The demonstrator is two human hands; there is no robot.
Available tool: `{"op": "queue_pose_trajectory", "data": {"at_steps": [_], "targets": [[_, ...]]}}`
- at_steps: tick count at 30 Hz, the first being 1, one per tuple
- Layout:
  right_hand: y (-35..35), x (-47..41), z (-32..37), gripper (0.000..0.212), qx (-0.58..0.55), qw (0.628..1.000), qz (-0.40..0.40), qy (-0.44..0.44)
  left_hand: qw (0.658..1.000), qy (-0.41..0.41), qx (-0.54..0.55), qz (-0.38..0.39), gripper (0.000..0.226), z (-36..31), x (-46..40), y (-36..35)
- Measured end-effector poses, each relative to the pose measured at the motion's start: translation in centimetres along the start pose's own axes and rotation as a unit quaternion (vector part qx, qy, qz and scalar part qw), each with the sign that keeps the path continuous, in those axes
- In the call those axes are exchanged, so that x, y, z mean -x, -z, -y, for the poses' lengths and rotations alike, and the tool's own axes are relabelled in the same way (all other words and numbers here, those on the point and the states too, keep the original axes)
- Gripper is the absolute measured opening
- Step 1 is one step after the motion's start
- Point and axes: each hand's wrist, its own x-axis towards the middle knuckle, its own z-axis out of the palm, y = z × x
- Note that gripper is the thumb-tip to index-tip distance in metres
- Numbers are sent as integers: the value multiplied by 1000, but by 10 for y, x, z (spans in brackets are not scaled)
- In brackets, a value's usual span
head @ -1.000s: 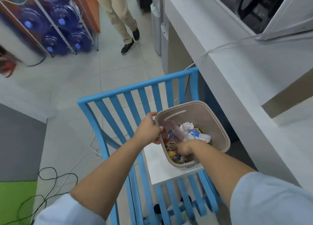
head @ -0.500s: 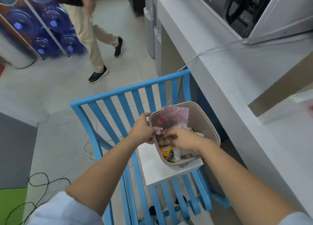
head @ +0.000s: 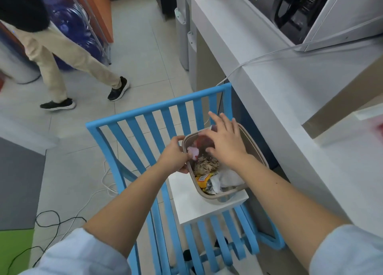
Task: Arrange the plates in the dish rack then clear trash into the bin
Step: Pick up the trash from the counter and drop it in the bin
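- The bin [head: 257, 150], a beige tub, sits at frame centre on the white seat of a blue chair [head: 145, 113], just beside the desk [head: 279, 100] that fills the right of the frame.
- The left hand [head: 175, 157] grips the bin's left rim, fingers curled over the edge, steadying it.
- The right hand [head: 224, 139] hangs over the bin's upper half with fingers spread and straight, released, holding nothing.
- Trash [head: 207, 165] lies inside the bin: brown crumpled paper in the middle, a yellow wrapper and white paper toward the lower edge, a pink scrap by the left rim.
- The relation that matters: the trash lies directly below and slightly toward the lower frame from the right hand, which is the nearer free hand; the bin's long axis runs from upper left to lower right.
- No plates or dish rack show here.
- Another person's legs cross the floor at upper left.
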Motion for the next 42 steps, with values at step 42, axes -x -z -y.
{"op": "queue_pose_trajectory", "data": {"at_steps": [42], "targets": [[1, 55, 31, 33, -146, 904, 385, -116, 978, -78, -192, -38, 64, 8, -4, 0]]}}
